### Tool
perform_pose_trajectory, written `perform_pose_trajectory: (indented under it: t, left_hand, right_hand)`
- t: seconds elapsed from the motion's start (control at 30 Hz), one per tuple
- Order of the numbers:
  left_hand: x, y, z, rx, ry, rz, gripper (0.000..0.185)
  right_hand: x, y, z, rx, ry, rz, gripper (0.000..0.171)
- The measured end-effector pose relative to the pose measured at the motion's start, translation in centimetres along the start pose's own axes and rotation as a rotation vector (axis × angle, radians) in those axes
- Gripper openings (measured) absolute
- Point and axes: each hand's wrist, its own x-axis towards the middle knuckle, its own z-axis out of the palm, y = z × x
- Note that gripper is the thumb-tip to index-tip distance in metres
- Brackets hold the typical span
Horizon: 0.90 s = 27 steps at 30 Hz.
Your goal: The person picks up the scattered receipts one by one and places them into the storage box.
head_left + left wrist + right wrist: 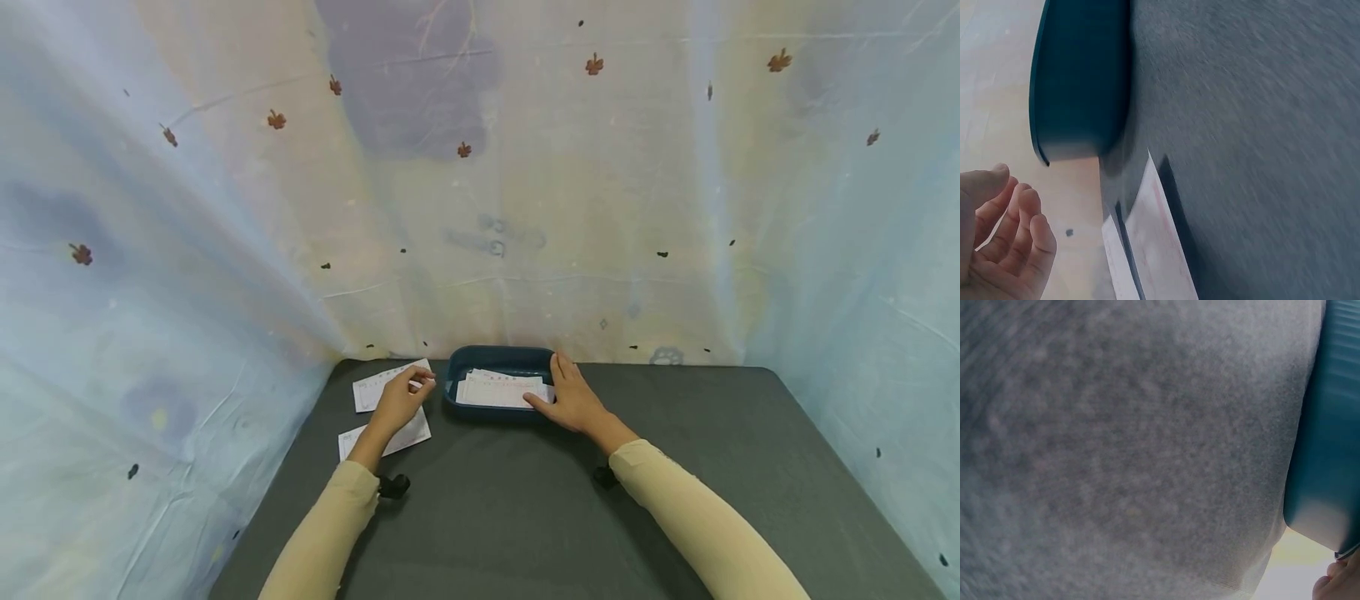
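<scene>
A dark teal tray (498, 360) sits at the back of the grey table and holds a stack of white paper slips (501, 390). My right hand (572, 398) rests with straight fingers on the tray's right rim, its thumb on the stack. The right wrist view shows the tray wall (1329, 444) and one fingertip (1334, 585). My left hand (406, 397) hovers left of the tray over a white slip (381, 385), with a second slip (392, 437) nearer me. In the left wrist view its fingers (1007, 240) are loosely curled and hold nothing, apart from the slips (1152, 240) and tray (1079, 81).
The grey table top (525, 517) runs toward me and to the right. A pale patterned cloth (225, 250) hangs as a wall behind the table and along both sides, close to the left edge by the slips.
</scene>
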Motion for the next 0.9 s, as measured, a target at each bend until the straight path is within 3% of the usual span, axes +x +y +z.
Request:
perform_pose_trajectory:
  t: [0.43,0.9]
  left_hand:
    - [-2.7,-2.3,-2.8,0.024,-0.013,-0.046,0.026]
    - [-4.5,-5.3,-5.3,0.086,-0.016,-0.081,0.031]
  right_hand:
    - [0.3,0.5,0.5,0.000,-0.005,-0.001,0.112]
    - [0.7,1.4,1.2,0.014,-0.003,-0.011,0.116]
